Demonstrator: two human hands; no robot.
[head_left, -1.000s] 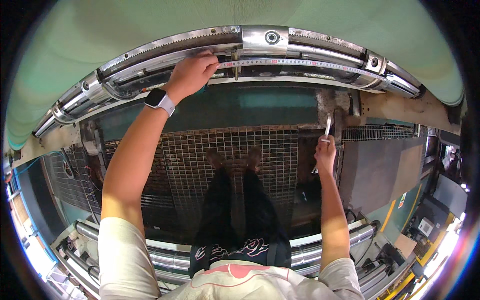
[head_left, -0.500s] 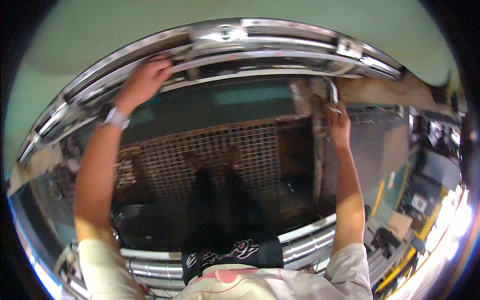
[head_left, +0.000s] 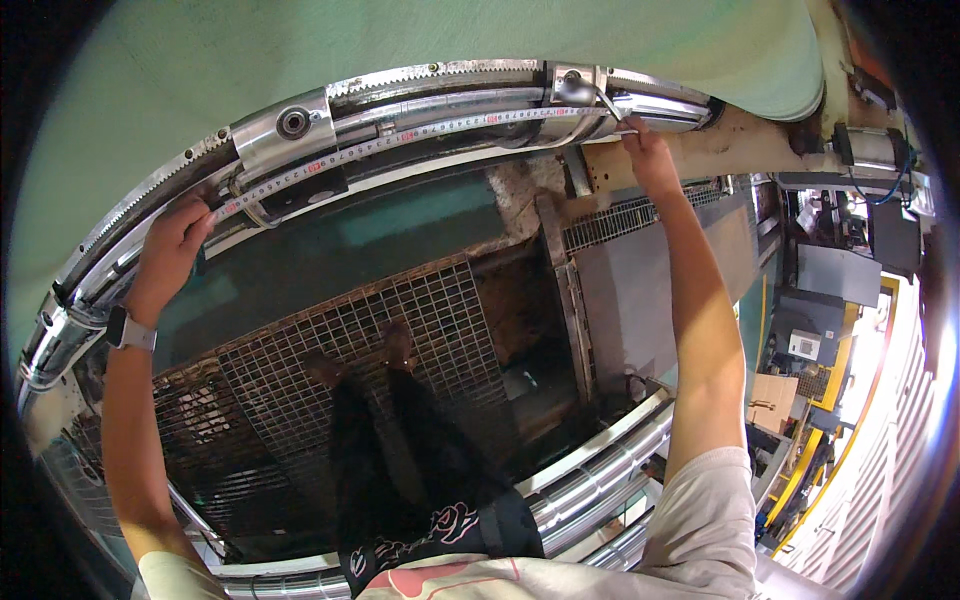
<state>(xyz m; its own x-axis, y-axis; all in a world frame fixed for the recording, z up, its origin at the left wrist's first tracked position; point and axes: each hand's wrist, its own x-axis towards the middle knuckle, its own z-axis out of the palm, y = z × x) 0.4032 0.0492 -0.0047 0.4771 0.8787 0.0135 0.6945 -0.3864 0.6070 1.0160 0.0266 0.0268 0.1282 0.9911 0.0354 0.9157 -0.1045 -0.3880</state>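
Observation:
A long curved steel rail [head_left: 430, 105] with a toothed edge arcs across the top, in front of a pale green surface. A measuring tape [head_left: 420, 132] lies stretched along it. My left hand [head_left: 175, 245], with a watch on the wrist, presses the tape's end against the rail at the left. My right hand [head_left: 645, 150] reaches up to the rail's right part and holds a thin metal tool [head_left: 608, 103] against it beside the tape's other end. A steel block [head_left: 290, 125] with a round bolt sits on the rail between my hands.
I stand on a dark metal floor grating [head_left: 330, 360] with my shoes [head_left: 385, 345] visible below. Polished steel tubes [head_left: 600, 465] curve behind my legs. A grey plate [head_left: 640, 300] lies to the right, and machinery, a cardboard box [head_left: 768, 400] and yellow railings [head_left: 830, 440] stand far right.
The view has swung to the right, so the rail now sits more to the left. My right hand has risen from below the rail to its right part with the tool. My left hand stays on the tape.

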